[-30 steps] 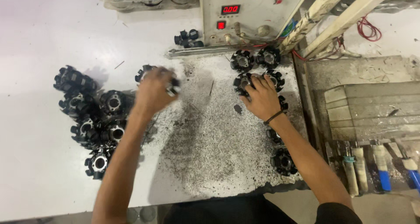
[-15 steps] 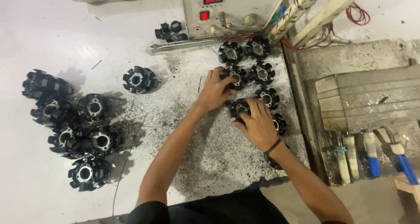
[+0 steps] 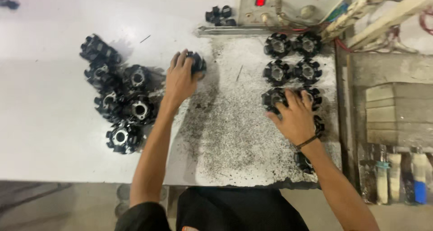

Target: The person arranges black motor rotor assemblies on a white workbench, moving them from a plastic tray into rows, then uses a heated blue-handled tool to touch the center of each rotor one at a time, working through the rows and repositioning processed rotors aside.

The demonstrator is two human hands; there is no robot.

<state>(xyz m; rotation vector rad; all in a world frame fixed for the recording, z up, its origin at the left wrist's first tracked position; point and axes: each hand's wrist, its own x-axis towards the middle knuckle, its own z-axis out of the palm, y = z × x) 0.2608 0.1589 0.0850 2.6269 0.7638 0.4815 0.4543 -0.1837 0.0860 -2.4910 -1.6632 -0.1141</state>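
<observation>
A black finned part (image 3: 196, 62), round and toothed like a small gear, is sitting under the fingers of my left hand (image 3: 180, 80) near the middle of the white surface (image 3: 49, 122), just left of a wide patch of dark grit (image 3: 225, 122). My left hand is curling over the part and gripping it from above, with the arm reaching up from the lower edge of the view.

My right hand (image 3: 295, 118) is lying spread and open, palm down, over the lower end of a group of the same black parts (image 3: 293, 59) that are standing in two neat columns on the right of the surface. Its fingertips are touching two of them; whether they are pinching either one, I cannot tell. A dark band (image 3: 309, 142) is circling that wrist, and one more black part (image 3: 304, 161) is showing just below it beside the forearm.

A loose heap of the finned parts (image 3: 122, 100) is resting on the left of the surface, well apart from the columns. A grey control box (image 3: 288, 3) with a red display is standing at the far edge, wires trailing from its front. A row of bottles (image 3: 397, 177) is lining the lower right corner.
</observation>
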